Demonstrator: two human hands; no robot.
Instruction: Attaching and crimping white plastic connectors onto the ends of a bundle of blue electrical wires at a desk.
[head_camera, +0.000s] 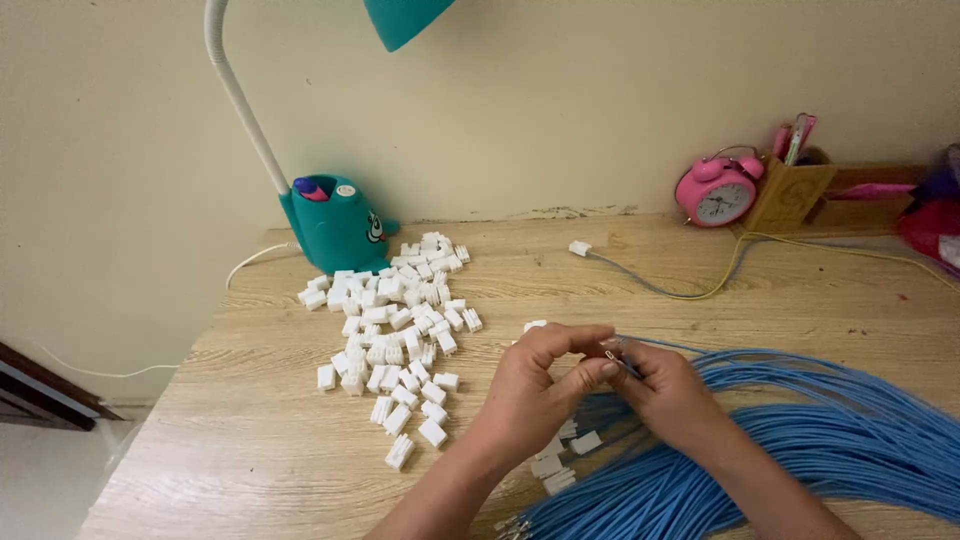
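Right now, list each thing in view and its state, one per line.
Left hand: pinching a white connector.
Right hand: gripping a blue wire end.
Connector pile: loose, spread on the table.
Wire bundle: lying fanned out.
Lamp: upright; lit or not, cannot tell.
Alarm clock: upright.
Finished lead: connector fitted, lying apart.

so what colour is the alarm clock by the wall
Pink, with a white face; the alarm clock shows best in the head view.
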